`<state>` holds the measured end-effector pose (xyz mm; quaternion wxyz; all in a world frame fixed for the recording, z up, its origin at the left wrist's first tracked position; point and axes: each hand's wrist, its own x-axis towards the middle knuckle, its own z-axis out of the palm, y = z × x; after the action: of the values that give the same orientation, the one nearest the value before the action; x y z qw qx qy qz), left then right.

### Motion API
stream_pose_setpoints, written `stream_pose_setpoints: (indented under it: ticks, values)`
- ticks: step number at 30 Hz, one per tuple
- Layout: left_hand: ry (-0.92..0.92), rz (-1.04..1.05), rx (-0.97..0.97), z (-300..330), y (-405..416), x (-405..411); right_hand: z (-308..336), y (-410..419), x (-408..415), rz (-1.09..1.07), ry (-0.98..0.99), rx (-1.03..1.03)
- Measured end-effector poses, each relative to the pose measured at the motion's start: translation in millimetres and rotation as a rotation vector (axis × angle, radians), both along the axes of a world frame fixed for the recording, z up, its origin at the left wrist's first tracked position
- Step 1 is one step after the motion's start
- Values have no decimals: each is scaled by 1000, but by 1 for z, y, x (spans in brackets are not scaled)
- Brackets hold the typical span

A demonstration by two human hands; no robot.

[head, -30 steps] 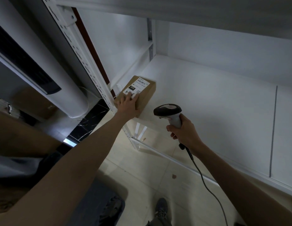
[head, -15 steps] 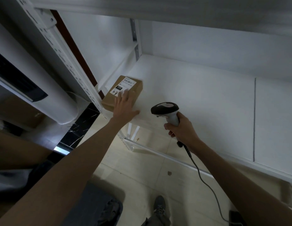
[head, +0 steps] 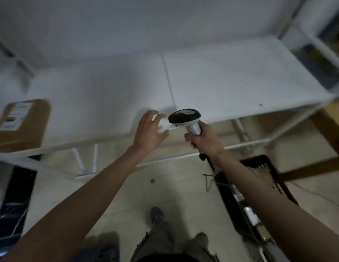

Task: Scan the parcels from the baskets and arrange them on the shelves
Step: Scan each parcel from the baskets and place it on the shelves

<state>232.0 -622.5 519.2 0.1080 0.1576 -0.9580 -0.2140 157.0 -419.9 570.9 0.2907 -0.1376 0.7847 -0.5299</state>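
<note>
Now the brown labelled parcel (head: pixel 23 122) is left on the shelf (head: pixel 240 82), released by the left hand (head: pixel 148 129), whose fingers are spread, while the scanner (head: pixel 185 118) is gripped by the right hand (head: pixel 204 140)

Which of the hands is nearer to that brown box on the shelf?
Left. The left hand hovers open over the shelf's front edge, well right of the brown box; the right hand, gripping the scanner, is farther right.

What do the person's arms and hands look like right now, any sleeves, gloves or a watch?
Both forearms are bare up to the frame edge, with no sleeves in view. The left hand and right hand wear no gloves, and no watch, ring or wristband shows.
</note>
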Motion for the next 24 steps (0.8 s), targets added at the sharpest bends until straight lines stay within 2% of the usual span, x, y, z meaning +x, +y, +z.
stream_pose_setpoints:
  ticks: [5,10,17,24]
  values:
    - [-14,-260,42,-14,141,-56,-18,152,-4,-243,-6,70]
    - [-109,-467,45,-36,252,-94,-52,262,-10,-486,-79,101]
    - [-321,-672,43,-83,342,-164,-104,360,-31,-823,-202,84]
    - [-589,-816,23,-148,403,-227,-155,410,-58,-1074,-322,89]
